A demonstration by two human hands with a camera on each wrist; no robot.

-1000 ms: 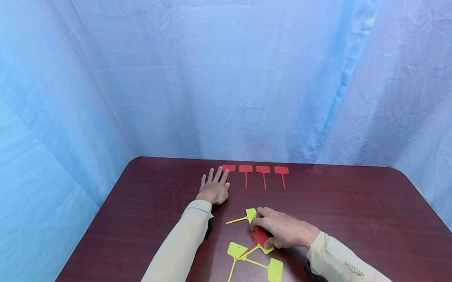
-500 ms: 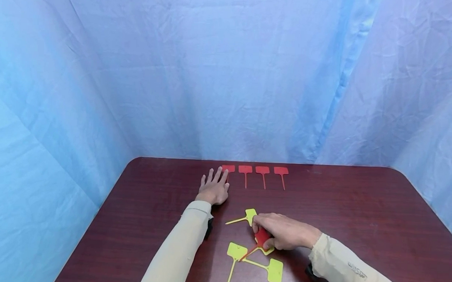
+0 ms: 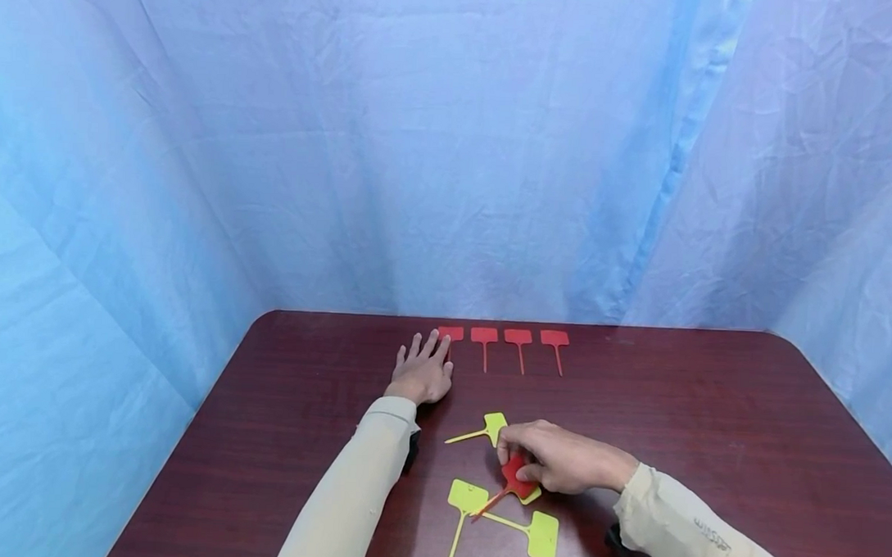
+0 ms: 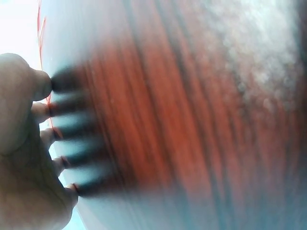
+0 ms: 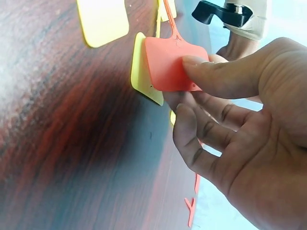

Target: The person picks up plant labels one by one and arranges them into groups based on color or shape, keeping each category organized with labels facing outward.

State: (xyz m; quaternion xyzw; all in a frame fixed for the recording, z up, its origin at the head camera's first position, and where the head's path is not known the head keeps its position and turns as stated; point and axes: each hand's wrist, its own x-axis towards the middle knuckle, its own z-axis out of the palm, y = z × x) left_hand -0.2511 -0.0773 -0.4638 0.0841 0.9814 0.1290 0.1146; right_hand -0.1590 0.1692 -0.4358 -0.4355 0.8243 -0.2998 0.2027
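Note:
My right hand [image 3: 561, 456] pinches a red plant label [image 5: 168, 67] by its plate, between thumb and fingers. That label's stem slants toward the near left. Partly beneath it, a yellow plant label [image 5: 139, 79] lies tilted in the right wrist view. Just beyond the fingertips is another yellow label [image 3: 493, 426], and two more, a left one [image 3: 468, 496] and a right one [image 3: 543, 538], lie nearer me. My left hand [image 3: 422, 372] rests on the table with fingers spread, its index finger over the leftmost red label [image 3: 454, 333] of a row.
Several red labels, among them one at the right end [image 3: 554, 338], stand in a line along the far edge of the dark wooden table [image 3: 692, 418], stems toward me. Blue cloth [image 3: 450, 147] hangs behind and at both sides.
My right hand has drawn slightly toward me and grips the red label, which has turned and lifted a little off the yellow one. The left hand stays put.

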